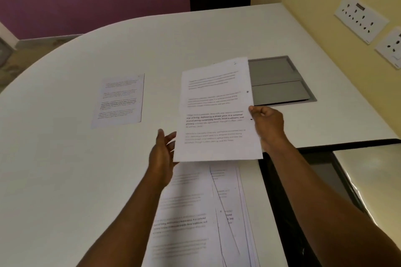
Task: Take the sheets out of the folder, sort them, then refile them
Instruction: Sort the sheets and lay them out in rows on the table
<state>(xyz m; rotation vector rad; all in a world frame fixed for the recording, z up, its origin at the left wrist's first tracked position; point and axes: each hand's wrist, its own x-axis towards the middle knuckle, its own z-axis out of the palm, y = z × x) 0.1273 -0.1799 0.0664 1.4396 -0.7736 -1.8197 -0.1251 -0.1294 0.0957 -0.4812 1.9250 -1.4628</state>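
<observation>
Overhead, a white table (65, 158) fills the view. At its near edge lies the loose stack of sheets (195, 212), the landmark here. Right of the stack sits the open black folder (282, 180). Beyond it, raised, is a punched sheet (217, 110), pinched at its right edge by the right hand (269, 125); the left hand (162, 154) is open, fingers spread, holding nothing. Far left of the stack rests one sorted sheet (119, 99). Paper is probably light, floppy; edges grip best. A grey hatch (280, 80) lies beyond.
</observation>
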